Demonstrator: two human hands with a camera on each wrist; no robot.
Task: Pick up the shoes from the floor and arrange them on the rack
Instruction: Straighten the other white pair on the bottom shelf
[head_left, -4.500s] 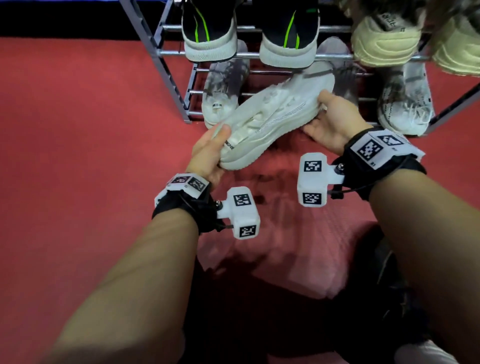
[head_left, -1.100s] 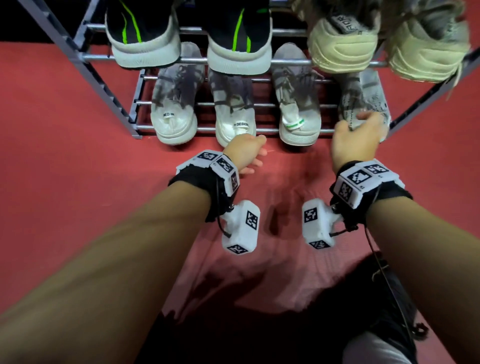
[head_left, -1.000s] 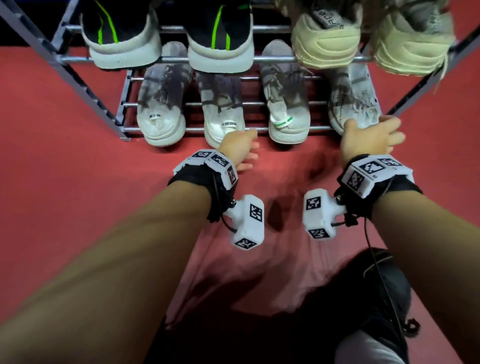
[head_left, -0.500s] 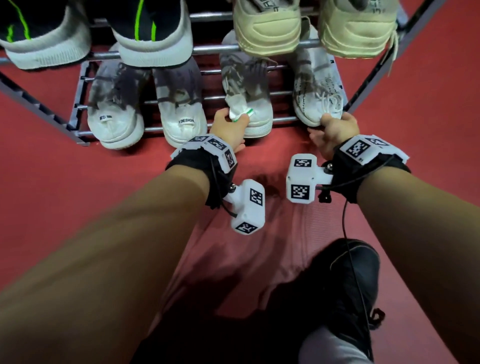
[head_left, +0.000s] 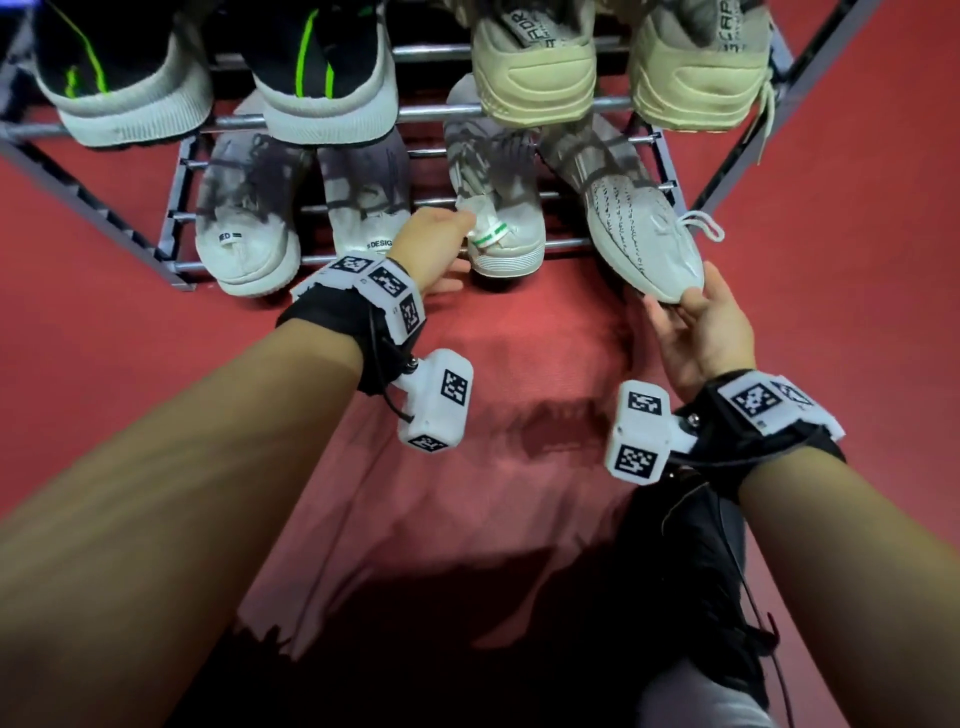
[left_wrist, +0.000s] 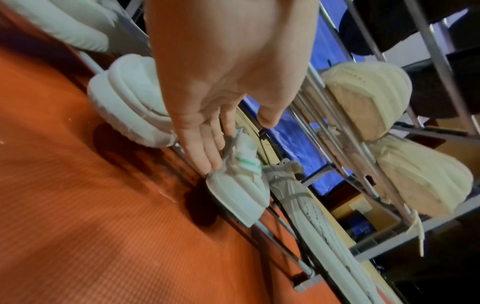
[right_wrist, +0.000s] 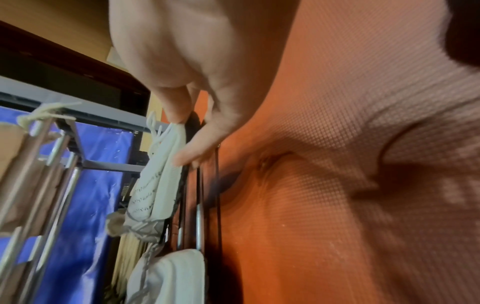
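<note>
A grey metal rack (head_left: 431, 110) stands on the red floor, with four white shoes on its lower tier. My left hand (head_left: 452, 234) lies with straight fingers (left_wrist: 207, 154) against the heel tab of the third shoe, the white one with a green stripe (head_left: 511, 244) (left_wrist: 241, 191); the thumb stands apart. My right hand (head_left: 680, 301) (right_wrist: 184, 135) is turned palm up and pinches the heel of the fourth shoe, a white knit one with black speckles (head_left: 639, 234) (right_wrist: 153, 189). That shoe lies slanted, its heel sticking out past the front rail.
Two black shoes with green stripes (head_left: 322, 78) and two cream shoes (head_left: 535, 67) fill the upper tier; a lace (head_left: 763, 119) hangs from the right one. Two more white shoes (head_left: 244, 244) sit at lower left. My black shoe (head_left: 691, 571) is at bottom right.
My right hand has turned palm up and drawn the speckled shoe's heel out toward me, slanting it. My left hand stays at the green-striped shoe's heel.
</note>
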